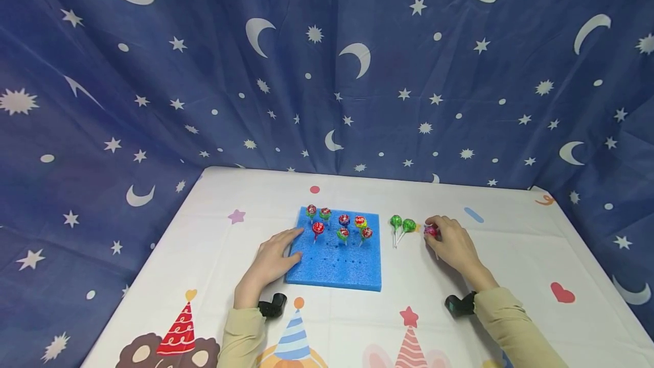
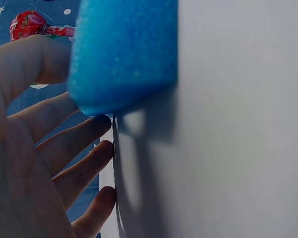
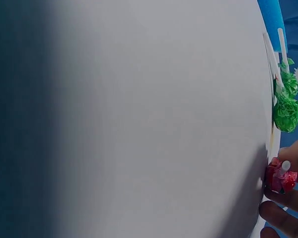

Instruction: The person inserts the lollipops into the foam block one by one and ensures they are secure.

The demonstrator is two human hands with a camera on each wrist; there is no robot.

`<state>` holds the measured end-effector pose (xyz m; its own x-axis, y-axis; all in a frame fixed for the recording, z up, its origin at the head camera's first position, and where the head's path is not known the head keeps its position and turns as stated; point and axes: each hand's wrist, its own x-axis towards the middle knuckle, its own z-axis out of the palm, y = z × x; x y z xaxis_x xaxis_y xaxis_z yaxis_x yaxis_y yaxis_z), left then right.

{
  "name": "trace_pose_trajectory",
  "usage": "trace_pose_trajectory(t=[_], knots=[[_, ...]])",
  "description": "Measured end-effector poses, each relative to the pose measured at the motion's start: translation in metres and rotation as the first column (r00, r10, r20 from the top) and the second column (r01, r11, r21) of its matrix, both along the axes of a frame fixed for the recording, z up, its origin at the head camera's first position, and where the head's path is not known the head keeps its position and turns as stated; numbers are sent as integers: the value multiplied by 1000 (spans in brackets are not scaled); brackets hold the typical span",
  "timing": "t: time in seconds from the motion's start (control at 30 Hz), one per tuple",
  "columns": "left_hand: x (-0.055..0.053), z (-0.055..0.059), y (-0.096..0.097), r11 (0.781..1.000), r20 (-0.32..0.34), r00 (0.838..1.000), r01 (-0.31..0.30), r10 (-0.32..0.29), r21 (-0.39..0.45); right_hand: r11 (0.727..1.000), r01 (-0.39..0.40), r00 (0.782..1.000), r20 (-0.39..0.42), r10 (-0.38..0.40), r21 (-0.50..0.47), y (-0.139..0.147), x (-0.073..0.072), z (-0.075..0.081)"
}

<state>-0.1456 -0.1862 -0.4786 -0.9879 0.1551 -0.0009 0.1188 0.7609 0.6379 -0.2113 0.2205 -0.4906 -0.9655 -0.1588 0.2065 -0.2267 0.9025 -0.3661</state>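
A blue foam block [image 1: 332, 268] lies on the table with several wrapped lollipops, such as a red lollipop [image 1: 318, 228], standing upright in its rear half. My left hand [image 1: 273, 256] rests at the block's left edge, its fingers spread and fairly straight; in the left wrist view they touch the foam's side [image 2: 129, 54]. To the right of the block, my right hand [image 1: 452, 243] pinches a pink-red lollipop [image 3: 281, 177] by its wrapped head, low over the table, its white stick facing the wrist camera. Two green lollipops [image 1: 409, 225] lie between the block and my right hand.
Small holes dot the front half of the foam. A white tablecloth [image 1: 409, 283] with printed party hats, stars and a heart covers the table. Behind it hangs a dark blue curtain [image 1: 306, 101] with moons and stars.
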Motion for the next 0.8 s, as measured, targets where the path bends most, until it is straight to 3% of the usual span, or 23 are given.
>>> trace_pose_trajectory(t=[0.3,0.63,0.8], knots=[[0,-2,0,1000,2,1000,-4,4,1,1000,0,1000,22,1,-21,-2,0,2],[-2,-3,0,1000,-1,1000,2,-2,-7,990,37,994,110,-22,-134,-5,5,4],[-2,-2,0,1000,0,1000,0,0,-5,982,20,996,89,-4,-190,-6,10,6]])
